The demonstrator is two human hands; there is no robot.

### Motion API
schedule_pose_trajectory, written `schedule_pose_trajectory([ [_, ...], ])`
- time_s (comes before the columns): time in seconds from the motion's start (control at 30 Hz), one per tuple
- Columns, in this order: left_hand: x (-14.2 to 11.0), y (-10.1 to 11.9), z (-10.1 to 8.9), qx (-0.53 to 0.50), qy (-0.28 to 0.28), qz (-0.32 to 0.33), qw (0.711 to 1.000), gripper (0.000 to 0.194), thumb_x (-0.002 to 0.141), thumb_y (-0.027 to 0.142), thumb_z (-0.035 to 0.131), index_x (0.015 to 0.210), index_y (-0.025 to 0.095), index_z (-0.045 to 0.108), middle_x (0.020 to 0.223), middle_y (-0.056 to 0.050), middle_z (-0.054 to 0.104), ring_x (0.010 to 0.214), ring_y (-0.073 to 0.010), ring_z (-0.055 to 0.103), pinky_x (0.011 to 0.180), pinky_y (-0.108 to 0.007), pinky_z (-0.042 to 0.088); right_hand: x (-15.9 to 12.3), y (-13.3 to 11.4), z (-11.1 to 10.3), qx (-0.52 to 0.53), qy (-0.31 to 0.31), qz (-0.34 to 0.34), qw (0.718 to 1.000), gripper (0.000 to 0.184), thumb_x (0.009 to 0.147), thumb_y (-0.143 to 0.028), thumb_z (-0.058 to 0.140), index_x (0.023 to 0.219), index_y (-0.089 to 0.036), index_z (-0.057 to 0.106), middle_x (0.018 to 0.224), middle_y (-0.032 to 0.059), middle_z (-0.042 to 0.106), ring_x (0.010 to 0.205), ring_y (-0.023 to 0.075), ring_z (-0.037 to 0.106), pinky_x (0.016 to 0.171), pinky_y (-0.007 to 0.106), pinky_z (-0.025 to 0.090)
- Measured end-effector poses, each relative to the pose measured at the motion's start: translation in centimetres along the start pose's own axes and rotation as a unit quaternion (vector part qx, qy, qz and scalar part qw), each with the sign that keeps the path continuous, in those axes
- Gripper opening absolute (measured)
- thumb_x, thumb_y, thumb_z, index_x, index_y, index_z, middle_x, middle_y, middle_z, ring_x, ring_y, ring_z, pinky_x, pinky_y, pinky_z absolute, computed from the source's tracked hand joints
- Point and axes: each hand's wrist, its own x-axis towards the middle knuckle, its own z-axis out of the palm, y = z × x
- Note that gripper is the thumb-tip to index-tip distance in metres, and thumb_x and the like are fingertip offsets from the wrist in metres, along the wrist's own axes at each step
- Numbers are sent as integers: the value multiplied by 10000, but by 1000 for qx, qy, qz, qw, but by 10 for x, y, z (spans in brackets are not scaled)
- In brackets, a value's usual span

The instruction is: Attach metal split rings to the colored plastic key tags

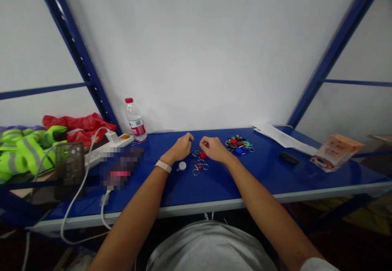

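Small metal key rings (199,166) lie loose on the blue steel bench (269,177), between the two hands, and a red key fob (202,155) sits among them. The left hand (180,148) is curled almost shut, and its fingertips (190,139) seem to pinch something small and dark, but I cannot tell what. The right hand (214,149) is also curled, just beside the red fob; I cannot tell if it holds anything. The hands are close together, perhaps because these parts are so small. To the right of the rings, a heap of colored key fobs (239,143) lies within reach, and a plastic water bottle (135,119) stands well to their left, against the wall.
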Motion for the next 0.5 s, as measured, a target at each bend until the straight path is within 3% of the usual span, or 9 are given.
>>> schedule_pose_trajectory([
  [0.5, 1, -1, 3, -2, -2, 8, 1000, 190, 879, 114, 327, 971, 150, 490, 910, -85, 578, 821, -183, 543, 800, -333, 452, 0, -1, 0, 1, -5, 4, 1000, 149, 845, -195, 498, 786, -172, 633, 682, 7, 660, 595, 102, 551, 632, 216, 357],
])
